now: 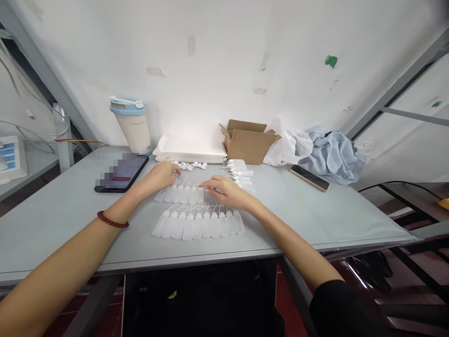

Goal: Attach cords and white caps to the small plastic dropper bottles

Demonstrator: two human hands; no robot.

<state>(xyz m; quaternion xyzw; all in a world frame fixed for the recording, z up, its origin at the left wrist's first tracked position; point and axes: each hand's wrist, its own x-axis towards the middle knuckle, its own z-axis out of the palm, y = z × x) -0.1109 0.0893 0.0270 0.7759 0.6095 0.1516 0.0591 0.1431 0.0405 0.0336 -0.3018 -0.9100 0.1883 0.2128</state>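
Observation:
Two rows of small translucent bottles with thin tubes lie on the grey table [273,224]: a long front row [198,225] and a shorter back row [180,194]. My left hand [162,175] is at the back row's left end, beside small white caps [191,166]; its fingers are bent together, and what they hold, if anything, is too small to name. Over the right end of the back row, my right hand [224,189] has its fingers apart, the index fingertip near the last bottle. More bottles [242,173] lie in a loose column behind it.
Along the wall stand a cup with a blue lid [133,126], a stack of white sheets [191,149], an open cardboard box [247,145], a plastic bag [286,145] and a blue cloth [333,154]. Phones lie at left [122,175] and right [308,178].

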